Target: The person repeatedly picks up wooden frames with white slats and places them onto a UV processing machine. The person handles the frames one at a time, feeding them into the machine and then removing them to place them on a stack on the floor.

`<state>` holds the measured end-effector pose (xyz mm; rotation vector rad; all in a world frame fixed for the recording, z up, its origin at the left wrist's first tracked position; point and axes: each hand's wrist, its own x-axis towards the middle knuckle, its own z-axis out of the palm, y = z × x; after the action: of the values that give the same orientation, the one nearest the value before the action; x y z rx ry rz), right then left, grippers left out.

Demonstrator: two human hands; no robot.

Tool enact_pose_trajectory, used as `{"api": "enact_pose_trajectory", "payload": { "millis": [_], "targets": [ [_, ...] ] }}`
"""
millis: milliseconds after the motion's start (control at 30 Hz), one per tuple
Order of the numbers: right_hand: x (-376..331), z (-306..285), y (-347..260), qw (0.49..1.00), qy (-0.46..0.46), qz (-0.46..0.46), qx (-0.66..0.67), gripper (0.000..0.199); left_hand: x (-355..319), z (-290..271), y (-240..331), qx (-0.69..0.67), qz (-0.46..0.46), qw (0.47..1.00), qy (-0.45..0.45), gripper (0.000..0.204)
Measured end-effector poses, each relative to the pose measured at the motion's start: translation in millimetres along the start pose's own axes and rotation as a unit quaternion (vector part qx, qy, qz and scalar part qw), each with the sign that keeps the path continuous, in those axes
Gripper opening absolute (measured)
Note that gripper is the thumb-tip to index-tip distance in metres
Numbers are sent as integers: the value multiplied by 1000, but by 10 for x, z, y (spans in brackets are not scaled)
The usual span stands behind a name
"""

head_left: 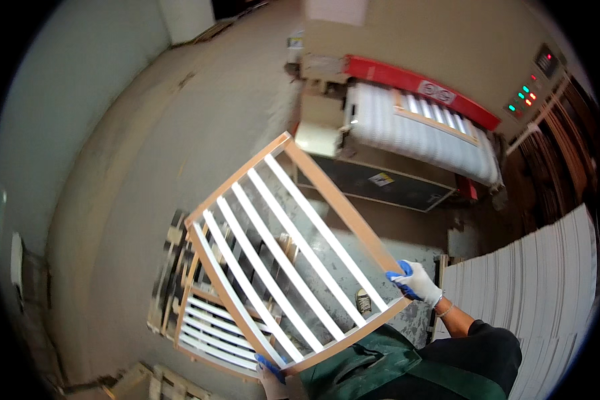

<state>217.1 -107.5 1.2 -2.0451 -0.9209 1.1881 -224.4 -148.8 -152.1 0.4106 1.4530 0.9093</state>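
Note:
A slatted panel (pixel 343 203), with a tan wooden frame and several white slats, is held tilted in front of me by both hands. My right hand (pixel 417 281), in a white glove with blue fingers, grips its right corner. Down at the lower corner, my left hand (pixel 271 375), also gloved, is closed on the frame edge; part of it is hidden. Beneath, a similar slatted panel (pixel 213 355) lies on a wooden pallet (pixel 161 297). Another panel (pixel 440 127) rests on the white ribbed rollers of a machine.
The large beige machine (pixel 420 33) ahead has a red bar (pixel 380 71) over its opening and lit buttons (pixel 523 95) at right. To my right stands a tall stack of pale boards (pixel 520 287). More pallet wood (pixel 163 385) lies at lower left. A wall (pixel 80 87) runs along the left.

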Motion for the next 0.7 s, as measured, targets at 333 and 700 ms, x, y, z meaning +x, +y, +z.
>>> {"api": "enact_pose_trajectory", "payload": {
  "millis": [333, 700],
  "targets": [
    [-530, -1884, 1334, 927, 261, -41, 268, 19, -47, 2867, 1220, 426, 486, 740, -186, 41],
    [-165, -2920, 2312, 891, 375, -43, 255, 46, 311, 4642, 921, 605, 494, 557, -283, 27]
  ]
}}
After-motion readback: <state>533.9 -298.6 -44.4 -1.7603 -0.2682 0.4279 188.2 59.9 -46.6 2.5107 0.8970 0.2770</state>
